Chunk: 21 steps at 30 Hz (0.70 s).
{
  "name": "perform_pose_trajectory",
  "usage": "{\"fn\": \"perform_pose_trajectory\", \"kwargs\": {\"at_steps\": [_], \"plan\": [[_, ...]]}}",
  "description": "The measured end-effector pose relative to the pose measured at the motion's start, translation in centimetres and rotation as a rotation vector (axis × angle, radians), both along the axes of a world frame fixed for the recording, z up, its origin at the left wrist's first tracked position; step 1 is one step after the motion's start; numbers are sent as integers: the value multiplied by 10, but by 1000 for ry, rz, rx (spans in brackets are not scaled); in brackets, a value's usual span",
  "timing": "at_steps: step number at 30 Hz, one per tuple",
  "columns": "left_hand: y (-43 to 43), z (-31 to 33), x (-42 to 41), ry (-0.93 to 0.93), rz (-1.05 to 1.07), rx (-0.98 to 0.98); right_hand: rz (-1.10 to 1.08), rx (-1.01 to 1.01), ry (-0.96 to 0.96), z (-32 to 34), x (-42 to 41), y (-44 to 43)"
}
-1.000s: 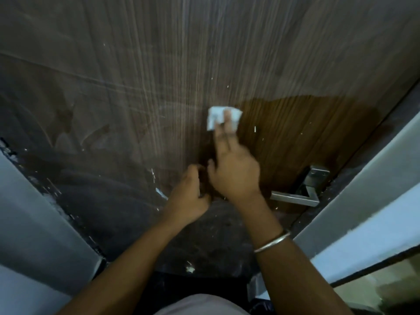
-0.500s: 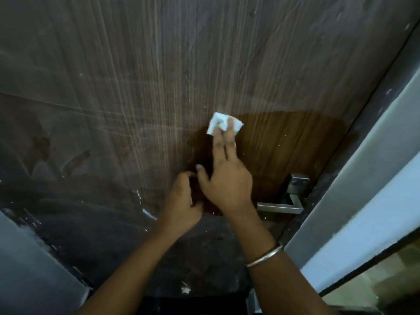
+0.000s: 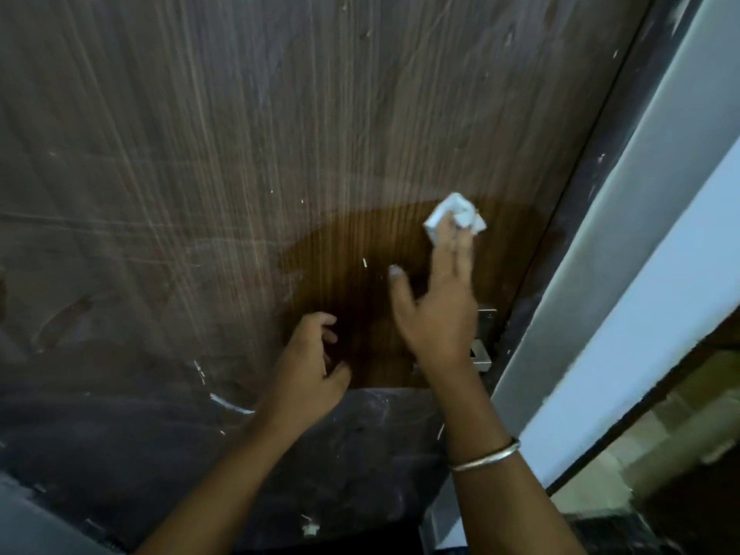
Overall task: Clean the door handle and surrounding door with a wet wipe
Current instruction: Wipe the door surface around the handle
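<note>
A dusty wood-grain door (image 3: 240,154) fills the view, with a darker wiped patch (image 3: 352,282) near its right edge. My right hand (image 3: 436,310) presses a crumpled white wet wipe (image 3: 454,216) flat against the door with its fingertips, at the top of that patch. The metal door handle (image 3: 482,350) is mostly hidden behind my right hand; only its plate and end show. My left hand (image 3: 308,366) rests on the door lower left of the patch, fingers curled loosely, holding nothing.
A grey and white door frame (image 3: 624,234) runs diagonally along the right side. White paint flecks and scratches mark the lower door. A silver bangle (image 3: 486,454) circles my right wrist. Tiled floor (image 3: 660,434) shows at lower right.
My right hand has slid the wipe to the right across the door, over above the handle. The view has shifted left, and my left hand's fingers have loosened.
</note>
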State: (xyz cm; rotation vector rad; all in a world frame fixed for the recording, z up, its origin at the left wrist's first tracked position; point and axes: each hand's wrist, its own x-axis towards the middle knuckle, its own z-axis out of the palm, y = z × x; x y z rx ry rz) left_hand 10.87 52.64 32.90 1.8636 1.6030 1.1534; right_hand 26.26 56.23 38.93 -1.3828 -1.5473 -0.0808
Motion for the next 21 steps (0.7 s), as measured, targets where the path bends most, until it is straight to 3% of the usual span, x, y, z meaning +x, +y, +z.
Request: {"fn": "perform_pose_trajectory", "kwargs": {"at_steps": [3, 8, 12, 16, 21], "plan": [[2, 3, 4, 12, -17, 3, -36, 3, -116, -1, 8, 0], [4, 1, 4, -19, -15, -13, -206, -27, 207, 8, 63, 10], [3, 2, 14, -18, -40, -29, -143, -43, 183, 2, 52, 5], [6, 4, 22, -11, -79, -2, -116, -67, 18, -16, 46, -1], [8, 7, 27, -11, -73, -10, -208, -59, 179, -17, 58, 3]]}}
